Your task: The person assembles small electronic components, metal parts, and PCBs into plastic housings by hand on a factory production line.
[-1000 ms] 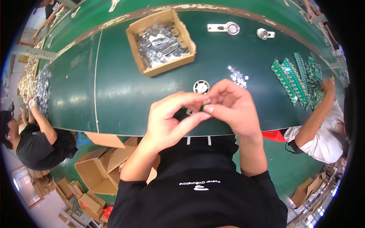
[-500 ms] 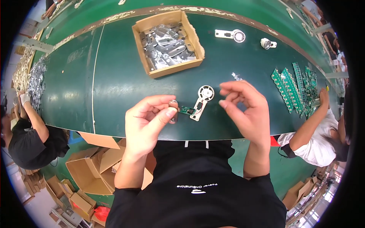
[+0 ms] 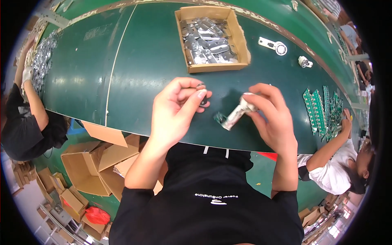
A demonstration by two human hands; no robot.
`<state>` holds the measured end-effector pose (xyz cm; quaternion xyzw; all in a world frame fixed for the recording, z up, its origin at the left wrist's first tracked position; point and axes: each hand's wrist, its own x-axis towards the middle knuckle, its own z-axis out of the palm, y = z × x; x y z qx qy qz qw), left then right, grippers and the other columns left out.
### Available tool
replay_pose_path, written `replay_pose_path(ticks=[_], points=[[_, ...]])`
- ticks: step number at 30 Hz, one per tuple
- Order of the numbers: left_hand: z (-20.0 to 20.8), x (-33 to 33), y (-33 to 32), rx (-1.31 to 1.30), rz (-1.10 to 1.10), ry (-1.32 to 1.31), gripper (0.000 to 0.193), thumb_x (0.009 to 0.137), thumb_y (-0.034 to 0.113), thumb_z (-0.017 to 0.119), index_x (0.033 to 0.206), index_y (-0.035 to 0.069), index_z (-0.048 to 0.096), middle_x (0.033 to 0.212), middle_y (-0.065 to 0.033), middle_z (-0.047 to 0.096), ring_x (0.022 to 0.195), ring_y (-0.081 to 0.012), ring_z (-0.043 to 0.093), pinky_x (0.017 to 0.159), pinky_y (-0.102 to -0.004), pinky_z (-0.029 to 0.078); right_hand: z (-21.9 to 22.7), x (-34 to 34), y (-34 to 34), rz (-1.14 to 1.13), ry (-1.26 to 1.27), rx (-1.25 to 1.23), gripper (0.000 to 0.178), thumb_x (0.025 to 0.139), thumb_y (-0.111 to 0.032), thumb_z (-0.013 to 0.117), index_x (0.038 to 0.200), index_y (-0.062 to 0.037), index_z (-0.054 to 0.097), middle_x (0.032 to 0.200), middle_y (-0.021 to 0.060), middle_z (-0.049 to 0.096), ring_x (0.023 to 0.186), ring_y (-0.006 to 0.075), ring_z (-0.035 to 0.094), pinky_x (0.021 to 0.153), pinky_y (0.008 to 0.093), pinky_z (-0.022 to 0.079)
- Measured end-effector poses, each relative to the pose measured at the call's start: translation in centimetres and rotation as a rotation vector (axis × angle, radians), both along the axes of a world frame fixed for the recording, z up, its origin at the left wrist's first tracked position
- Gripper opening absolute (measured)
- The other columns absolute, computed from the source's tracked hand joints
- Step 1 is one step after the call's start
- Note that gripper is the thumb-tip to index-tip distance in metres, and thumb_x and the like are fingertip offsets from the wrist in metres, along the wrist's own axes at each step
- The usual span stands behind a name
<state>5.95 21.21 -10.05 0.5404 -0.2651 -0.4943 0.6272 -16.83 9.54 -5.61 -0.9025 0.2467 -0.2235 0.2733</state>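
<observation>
My left hand (image 3: 171,114) is closed, pinching a small shiny metal plate (image 3: 203,100) between thumb and fingers. Part of that plate is hidden by the fingertips. To the right, my right hand (image 3: 275,120) grips the round end of a white plastic part (image 3: 235,117), tilted above the green tabletop. A small green circuit board (image 3: 219,118) hangs at the part's lower end, blurred by motion. How it is joined there cannot be made out. The metal plate and the plastic part are apart.
A cardboard box (image 3: 218,68) of metal plates stands at the far side. Beyond it to the right lie a white plastic piece (image 3: 267,43) and another small white piece (image 3: 304,62). Green circuit boards (image 3: 316,110) are piled at right, beside a co-worker's hand (image 3: 346,118).
My right hand has closed on the white plastic part and lifted it, with the circuit board at its end. My left hand still holds the metal plate. The whole view has shifted.
</observation>
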Motion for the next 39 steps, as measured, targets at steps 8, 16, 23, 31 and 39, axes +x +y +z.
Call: replay_pose_path(ticks=[8,16,23,31,39], points=[[0.9,-1.5,-2.0,-0.104,-0.142,0.018,0.027,0.105,0.005,0.066,0.130,-0.003,0.070,0.112,-0.0139,0.078,0.098,-0.0179,0.076,0.085,-0.0280,0.062,2.2,-1.6,0.8,0.145,-0.311,-0.654,0.051,0.078,0.004,0.081,0.123,-0.0130,0.066,0.131,0.0242,0.058,0.097,0.0347,0.063,0.071,0.0415,0.057],[0.6,-1.8,-2.6,-0.061,-0.213,0.133,0.028,0.107,0.008,0.063,0.132,-0.004,0.069,0.113,-0.0139,0.077,0.100,-0.0189,0.076,0.088,-0.0304,0.063,4.2,-3.0,3.4,-0.092,-0.277,0.010,0.056,0.079,-0.003,0.084,0.131,-0.0171,0.067,0.129,0.0213,0.061,0.104,0.0360,0.064,0.083,0.0442,0.059],[0.6,-2.3,-2.4,0.029,-0.294,0.170,0.031,0.110,0.011,0.059,0.133,-0.007,0.067,0.116,-0.0141,0.076,0.104,-0.0190,0.075,0.092,-0.0332,0.064,1.4,0.7,0.1,0.042,-0.048,-0.269,0.053,0.073,0.010,0.076,0.123,-0.0075,0.075,0.122,0.0174,0.067,0.098,0.0324,0.066,0.079,0.0380,0.057],[0.3,-1.8,-2.2,0.090,-0.332,0.285,0.030,0.109,0.011,0.060,0.130,-0.008,0.066,0.113,-0.0147,0.076,0.104,-0.0213,0.076,0.093,-0.0339,0.063,3.3,-0.3,-0.3,0.029,0.037,0.047,0.048,0.078,0.014,0.073,0.121,-0.0066,0.074,0.118,0.0140,0.068,0.103,0.0299,0.068,0.083,0.0380,0.058],[0.1,-1.8,-2.6,0.028,-0.168,0.303,0.021,0.105,0.008,0.066,0.121,-0.006,0.066,0.114,-0.0174,0.075,0.106,-0.0278,0.076,0.096,-0.0370,0.064,0.8,-1.4,-0.7,-0.028,0.116,0.009,0.050,0.080,0.014,0.069,0.128,-0.0040,0.070,0.123,0.0140,0.065,0.110,0.0339,0.064,0.091,0.0395,0.055]])
